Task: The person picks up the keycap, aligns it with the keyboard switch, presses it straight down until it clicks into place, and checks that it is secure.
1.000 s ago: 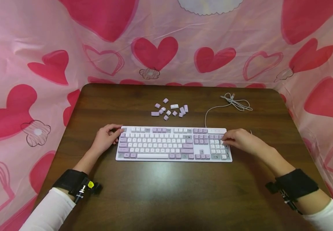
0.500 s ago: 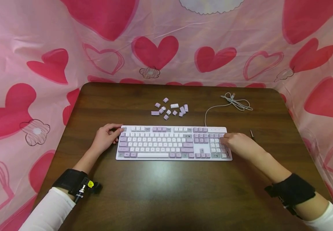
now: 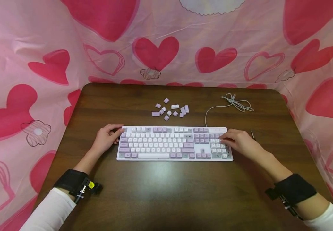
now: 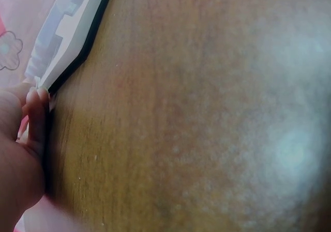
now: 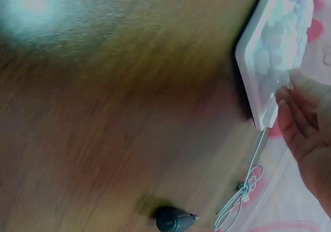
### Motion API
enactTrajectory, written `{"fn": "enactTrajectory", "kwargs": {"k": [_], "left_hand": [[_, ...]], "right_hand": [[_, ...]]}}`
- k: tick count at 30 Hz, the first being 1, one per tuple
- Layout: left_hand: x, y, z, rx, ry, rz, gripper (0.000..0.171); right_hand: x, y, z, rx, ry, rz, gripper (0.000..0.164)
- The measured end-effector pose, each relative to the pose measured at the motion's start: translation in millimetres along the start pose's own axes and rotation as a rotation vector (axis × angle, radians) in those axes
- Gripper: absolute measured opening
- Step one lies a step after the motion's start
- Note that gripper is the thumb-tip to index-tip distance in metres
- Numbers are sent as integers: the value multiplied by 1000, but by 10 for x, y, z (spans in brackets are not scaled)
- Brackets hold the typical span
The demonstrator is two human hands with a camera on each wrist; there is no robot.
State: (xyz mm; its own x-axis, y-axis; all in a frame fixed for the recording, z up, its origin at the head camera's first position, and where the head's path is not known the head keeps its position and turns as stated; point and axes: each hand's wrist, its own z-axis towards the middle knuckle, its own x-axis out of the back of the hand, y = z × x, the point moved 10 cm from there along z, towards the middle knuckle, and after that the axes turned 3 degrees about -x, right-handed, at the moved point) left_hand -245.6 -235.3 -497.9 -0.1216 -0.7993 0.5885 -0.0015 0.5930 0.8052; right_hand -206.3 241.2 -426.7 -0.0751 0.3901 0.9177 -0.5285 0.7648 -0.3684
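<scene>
The hands angle inward onto the keyboard.

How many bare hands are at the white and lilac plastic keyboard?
2: left hand at the far left corner of the keyboard, right hand over its number pad.

A pink cloth printed with solid red hearts and outlined hearts fills the top and both sides of the head view, with a sketched flower at left and a white scalloped shape at top centre. A dark brown wooden table spans the lower middle, catching a pale glare; at its right lies a dark-handled tool with a thin tip.
</scene>
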Motion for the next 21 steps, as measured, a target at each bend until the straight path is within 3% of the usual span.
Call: {"fn": "enactTrajectory", "kwargs": {"k": [5,11,15,21], "left_hand": [[-10,-12,3,5,-2,1,46],[-11,-14,11,4,-1,3,46],[-9,-18,13,9,0,8,45],[-8,-14,10,10,0,11,45]], "right_hand": [[-90,330,-9,-315,-85,166,14],[-237,611,-131,-608,-219,415,32],[-297,623,-154,-633,-277,516,34],[-299,588,-140,-628,-271,586,31]]}}
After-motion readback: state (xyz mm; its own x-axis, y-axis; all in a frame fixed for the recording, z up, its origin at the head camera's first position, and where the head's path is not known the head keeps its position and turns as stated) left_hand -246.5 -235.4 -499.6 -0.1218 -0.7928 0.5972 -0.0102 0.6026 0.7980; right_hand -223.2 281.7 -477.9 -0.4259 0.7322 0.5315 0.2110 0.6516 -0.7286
